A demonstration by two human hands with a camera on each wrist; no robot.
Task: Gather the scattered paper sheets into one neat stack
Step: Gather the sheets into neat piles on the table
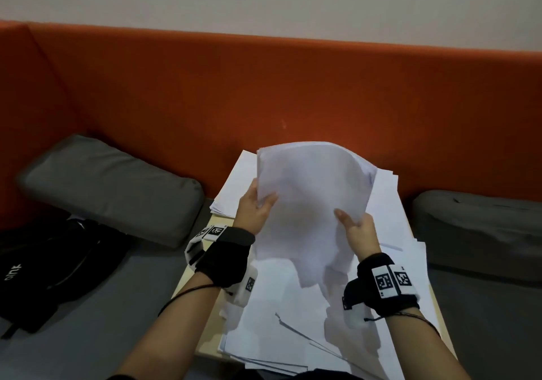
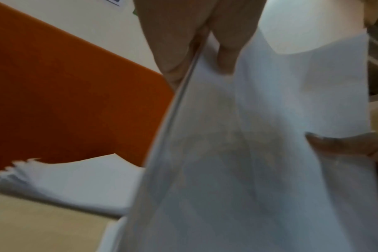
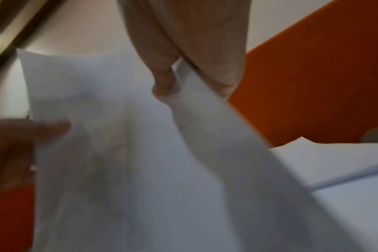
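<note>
Hands (image 1: 308, 221) on raised paper sheaf (image 1: 311, 197)

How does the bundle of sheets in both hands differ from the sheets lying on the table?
The held bundle is lifted and stands nearly upright; the loose sheets lie flat on the table.
The held bundle bows and curls at its top; the loose sheets lie spread, overlapping at different angles.
The left hand and right hand pinch the bundle's sides; no hand touches the loose sheets.
Both are plain white paper.
</note>
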